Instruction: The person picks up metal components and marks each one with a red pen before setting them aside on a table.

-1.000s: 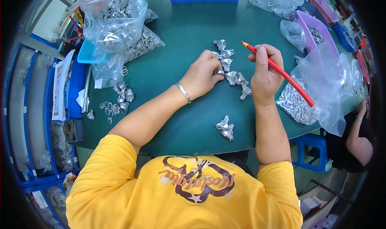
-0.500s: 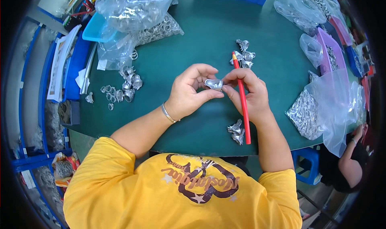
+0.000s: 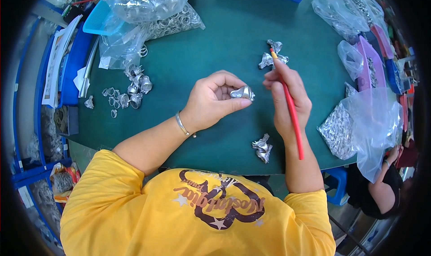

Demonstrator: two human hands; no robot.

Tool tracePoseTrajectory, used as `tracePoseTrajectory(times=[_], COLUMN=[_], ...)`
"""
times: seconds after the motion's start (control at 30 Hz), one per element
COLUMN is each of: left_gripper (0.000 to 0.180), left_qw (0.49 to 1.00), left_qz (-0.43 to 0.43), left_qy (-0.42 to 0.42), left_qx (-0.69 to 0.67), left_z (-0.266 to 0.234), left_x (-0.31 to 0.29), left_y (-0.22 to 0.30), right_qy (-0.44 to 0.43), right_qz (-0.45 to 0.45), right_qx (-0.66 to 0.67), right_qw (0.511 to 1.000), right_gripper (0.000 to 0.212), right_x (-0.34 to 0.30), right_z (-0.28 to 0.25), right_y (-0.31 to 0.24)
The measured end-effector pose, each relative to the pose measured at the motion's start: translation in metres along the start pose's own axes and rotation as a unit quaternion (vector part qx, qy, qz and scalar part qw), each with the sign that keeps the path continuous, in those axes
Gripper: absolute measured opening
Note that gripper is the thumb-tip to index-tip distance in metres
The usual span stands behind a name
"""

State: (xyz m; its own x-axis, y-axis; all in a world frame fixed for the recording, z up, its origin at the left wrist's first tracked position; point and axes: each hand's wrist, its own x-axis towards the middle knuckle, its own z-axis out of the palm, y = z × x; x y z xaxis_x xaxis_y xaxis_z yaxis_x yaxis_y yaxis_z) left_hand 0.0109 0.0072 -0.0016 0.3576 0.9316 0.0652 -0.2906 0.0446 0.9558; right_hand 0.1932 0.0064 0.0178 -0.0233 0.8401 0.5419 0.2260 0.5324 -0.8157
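Note:
Between the thumb and fingers of my left hand point(image 3: 214, 93) is a silver metal ring point(image 3: 243, 93), its broad shiny side facing up. My right hand point(image 3: 292, 101) is closed around a long red pencil point(image 3: 295, 119), whose yellowish, red-tipped end points away from me. It is apart from the ring. Just beyond the pencil's tip lies a small cluster of silver rings point(image 3: 266, 60), partly hidden by my right hand. Nearer to me, another few silver rings point(image 3: 262, 148) sit close to the table's front edge, left of my right forearm.
More silver rings point(image 3: 138, 84) lie scattered at the left. Clear bags of rings point(image 3: 175, 24) and a turquoise basket point(image 3: 96, 24) stand behind them. At the right are a purple bin point(image 3: 371, 67) and a bag of metal pieces point(image 3: 339, 132). Another person's arm point(image 3: 381, 188) shows beyond.
My right hand has come away from the ring and moved right and slightly back with the pencil. My left hand still holds the ring. The whole view has shifted a little.

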Motion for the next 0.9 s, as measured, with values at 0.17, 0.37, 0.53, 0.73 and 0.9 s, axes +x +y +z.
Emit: tracePoseTrajectory(times=[0.17, 0.37, 0.53, 0.73, 0.9], left_gripper=[0.022, 0.024, 0.026, 0.022, 0.026], left_qw=[0.998, 0.999, 0.989, 0.971, 0.968], left_qz=[0.051, -0.018, 0.047, 0.087, 0.082], left_qy=[0.026, 0.032, 0.021, 0.048, 0.013], left_qx=[-0.01, -0.036, 0.139, 0.216, 0.238], left_z=[0.001, 0.004, 0.002, 0.006, 0.004], left_x=[0.0, 0.0, -0.001, -0.002, -0.004], left_y=[-0.002, 0.006, 0.004, 0.006, 0.009], right_qy=[0.005, 0.0, -0.013, -0.015, -0.021], right_qz=[-0.074, -0.131, -0.121, -0.109, -0.084], right_qx=[0.004, 0.038, 0.035, 0.024, 0.002], right_qw=[0.997, 0.991, 0.992, 0.994, 0.996], right_gripper=[0.021, 0.01, 0.012, 0.013, 0.013], right_x=[-0.011, -0.009, -0.01, -0.011, -0.012], right_z=[-0.002, -0.008, -0.004, -0.002, 0.0], right_y=[-0.01, -0.009, -0.009, -0.007, -0.009])
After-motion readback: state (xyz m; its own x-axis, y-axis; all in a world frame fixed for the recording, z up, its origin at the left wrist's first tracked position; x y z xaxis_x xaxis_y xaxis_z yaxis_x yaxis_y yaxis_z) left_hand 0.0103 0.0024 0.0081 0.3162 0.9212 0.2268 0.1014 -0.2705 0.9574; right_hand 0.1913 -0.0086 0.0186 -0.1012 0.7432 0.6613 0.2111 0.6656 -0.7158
